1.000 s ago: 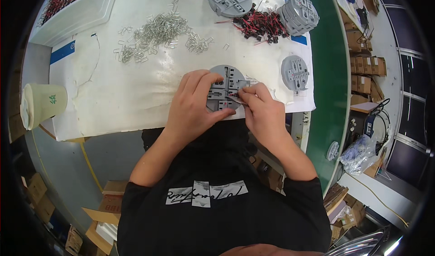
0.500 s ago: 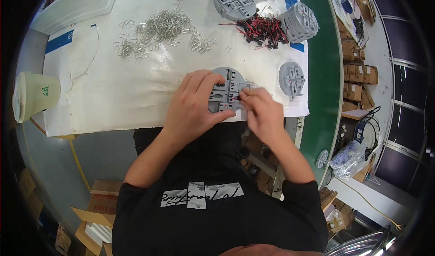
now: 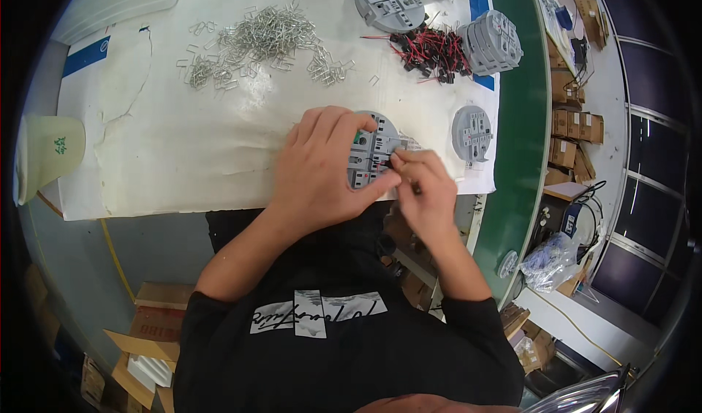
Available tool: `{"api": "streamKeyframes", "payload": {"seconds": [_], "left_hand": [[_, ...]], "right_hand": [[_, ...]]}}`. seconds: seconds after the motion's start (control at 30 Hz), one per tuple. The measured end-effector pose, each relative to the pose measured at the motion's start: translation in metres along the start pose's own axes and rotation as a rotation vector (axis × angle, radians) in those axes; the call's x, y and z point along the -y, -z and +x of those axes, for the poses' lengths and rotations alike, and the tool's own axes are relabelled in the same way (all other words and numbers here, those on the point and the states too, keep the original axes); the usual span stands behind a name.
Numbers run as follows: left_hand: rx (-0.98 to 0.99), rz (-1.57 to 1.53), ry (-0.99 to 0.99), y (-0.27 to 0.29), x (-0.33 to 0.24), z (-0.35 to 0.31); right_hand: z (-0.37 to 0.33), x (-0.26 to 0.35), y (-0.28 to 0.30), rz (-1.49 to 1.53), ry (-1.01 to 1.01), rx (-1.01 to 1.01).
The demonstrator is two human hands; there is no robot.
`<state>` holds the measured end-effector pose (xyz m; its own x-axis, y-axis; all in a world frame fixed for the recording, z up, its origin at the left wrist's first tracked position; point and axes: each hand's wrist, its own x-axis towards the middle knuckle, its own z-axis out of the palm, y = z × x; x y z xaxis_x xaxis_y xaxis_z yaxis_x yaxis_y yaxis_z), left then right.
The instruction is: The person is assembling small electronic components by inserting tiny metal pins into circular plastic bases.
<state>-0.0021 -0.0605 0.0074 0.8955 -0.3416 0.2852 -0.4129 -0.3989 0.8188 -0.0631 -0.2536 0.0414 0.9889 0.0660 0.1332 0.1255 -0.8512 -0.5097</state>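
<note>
Grey disc (image 3: 382,144), mid-frame, on the desk (image 3: 183,146) near its lower edge. My left grip (image 3: 316,168) clasps it from the left, fingers above, thumb below, probably to stop it turning. My right grip (image 3: 429,192): fingertips pressed together at the disc's right side; what's between, I cannot tell. Metal clips (image 3: 269,34), upper left, and wires (image 3: 431,53), upper right, heaped apart, presumably for easy picking.

Clips (image 3: 267,36) left of wires (image 3: 431,53), held disc (image 3: 382,144) nearer
</note>
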Motion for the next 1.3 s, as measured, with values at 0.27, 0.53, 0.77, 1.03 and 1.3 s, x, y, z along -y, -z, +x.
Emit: {"api": "streamKeyframes", "payload": {"seconds": [0.27, 0.53, 0.77, 1.03, 1.3], "left_hand": [[0.022, 0.098, 0.086, -0.007, -0.003, 0.004], [0.007, 0.122, 0.100, -0.012, -0.004, 0.002], [0.010, 0.123, 0.099, -0.012, -0.005, 0.002], [0.002, 0.117, 0.091, -0.011, -0.003, 0.000], [-0.010, 0.082, 0.032, -0.007, -0.003, 0.003]], "right_hand": [[0.029, -0.022, 0.004, 1.067, -0.001, -0.072], [0.035, -0.009, -0.034, 1.318, 0.087, -0.300], [0.031, -0.003, -0.038, 1.364, 0.094, -0.353], [0.027, 0.001, -0.043, 1.150, 0.095, -0.340], [0.019, -0.014, -0.032, 1.202, 0.130, -0.414]]}}
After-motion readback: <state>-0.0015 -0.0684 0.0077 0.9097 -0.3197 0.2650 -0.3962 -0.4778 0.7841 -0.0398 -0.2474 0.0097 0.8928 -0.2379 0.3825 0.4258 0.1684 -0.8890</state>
